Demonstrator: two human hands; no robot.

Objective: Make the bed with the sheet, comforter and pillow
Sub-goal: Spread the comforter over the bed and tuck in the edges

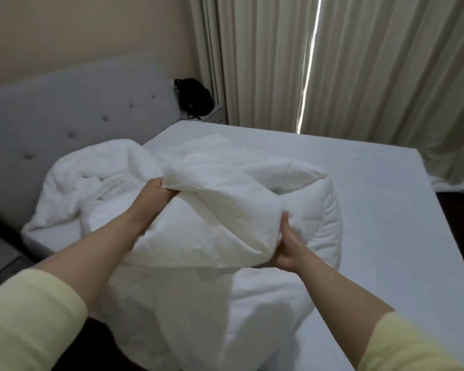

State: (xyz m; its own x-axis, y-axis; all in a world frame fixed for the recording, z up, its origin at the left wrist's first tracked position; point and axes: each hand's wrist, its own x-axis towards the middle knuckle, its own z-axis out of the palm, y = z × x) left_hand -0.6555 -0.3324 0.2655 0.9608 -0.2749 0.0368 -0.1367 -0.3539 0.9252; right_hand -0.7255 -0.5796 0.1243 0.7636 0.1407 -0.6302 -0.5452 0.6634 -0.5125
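Note:
A white bed (373, 188) with a smooth sheet fills the middle of the view. A bundled white comforter (220, 218) lies bunched across its near left part, with more of it crumpled toward the headboard. My left hand (156, 196) grips an upper fold of the comforter at its left side. My right hand (287, 245) holds the lower right edge of the bundle, fingers curled under the fabric. A loose part of the comforter hangs down over the near bed edge between my arms. No pillow can be told apart from the bedding.
A grey tufted headboard (73, 111) stands at the left. A black bag (194, 99) sits on a small stand in the far corner. Beige curtains (359, 62) hang behind the bed. White cloth (456, 183) lies on the floor at the right.

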